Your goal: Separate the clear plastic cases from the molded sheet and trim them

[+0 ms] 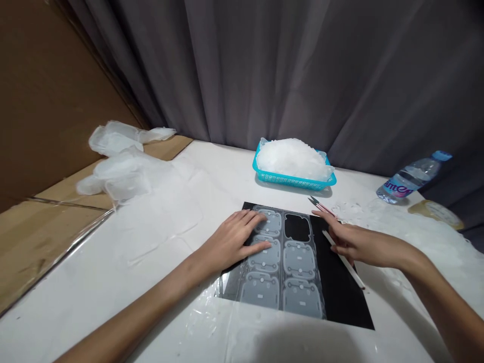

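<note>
L hand (236, 234) spread on clear sheet (299, 260); R hand (353, 242) at wht stick (352, 273) (grip unclear).

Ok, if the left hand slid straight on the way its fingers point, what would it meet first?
Likely the black-showing cut-out at the top of the right column on the clear plastic sheet, if the left hand moved low across it; height is hard to judge from one view.

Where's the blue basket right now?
In the head view, the blue basket sits right of center at the far side of the white table, beyond the black sheet and in front of the gray curtain.
</note>
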Demonstrator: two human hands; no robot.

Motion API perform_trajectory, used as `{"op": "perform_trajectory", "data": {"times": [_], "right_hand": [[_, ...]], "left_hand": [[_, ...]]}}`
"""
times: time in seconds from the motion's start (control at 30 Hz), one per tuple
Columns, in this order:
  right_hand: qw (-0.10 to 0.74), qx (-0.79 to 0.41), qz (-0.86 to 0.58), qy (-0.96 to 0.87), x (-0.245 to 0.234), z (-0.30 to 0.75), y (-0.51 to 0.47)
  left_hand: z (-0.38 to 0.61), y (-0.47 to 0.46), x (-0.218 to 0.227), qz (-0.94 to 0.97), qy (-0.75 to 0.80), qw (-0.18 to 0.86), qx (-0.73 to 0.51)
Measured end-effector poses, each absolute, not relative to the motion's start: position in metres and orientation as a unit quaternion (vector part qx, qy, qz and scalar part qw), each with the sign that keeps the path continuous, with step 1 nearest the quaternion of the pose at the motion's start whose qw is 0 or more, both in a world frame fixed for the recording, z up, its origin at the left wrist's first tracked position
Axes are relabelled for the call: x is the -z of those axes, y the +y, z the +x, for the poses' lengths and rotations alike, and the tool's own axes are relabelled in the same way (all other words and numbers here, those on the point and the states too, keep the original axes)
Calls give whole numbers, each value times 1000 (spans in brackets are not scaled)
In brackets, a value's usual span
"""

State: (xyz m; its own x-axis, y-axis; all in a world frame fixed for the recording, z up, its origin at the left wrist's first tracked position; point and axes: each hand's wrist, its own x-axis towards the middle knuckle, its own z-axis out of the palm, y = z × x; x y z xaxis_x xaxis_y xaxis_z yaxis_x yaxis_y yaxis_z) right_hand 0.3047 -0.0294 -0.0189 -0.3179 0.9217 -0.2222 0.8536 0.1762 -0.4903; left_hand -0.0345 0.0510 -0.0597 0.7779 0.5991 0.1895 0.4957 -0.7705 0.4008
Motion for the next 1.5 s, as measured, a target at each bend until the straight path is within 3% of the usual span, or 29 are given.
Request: {"op": "perform_trajectory", "data": {"times": [0.1,0.33,0.5,0.6,1.2,1.5], "right_hand": [[84,-332,-524,-779,6,282,-27],[275,-308,-456,-788,11,230,-23],[362,-143,-427,-816,48,219,-17],[402,-102,-425,-805,68,212,-14],[347,-342,-499,-717,72,206,-13],[361,-270,-456,-767,78,205,-10]], "left_hand": [[-33,51,60,930,294,163,-149],[-36,52,60,936,285,155,-135],[-38,51,60,941,276,145,-133],[-38,50,60,939,281,148,-132],[-36,53,64,936,284,154,-136],[-36,51,65,933,279,160,-160]]}}
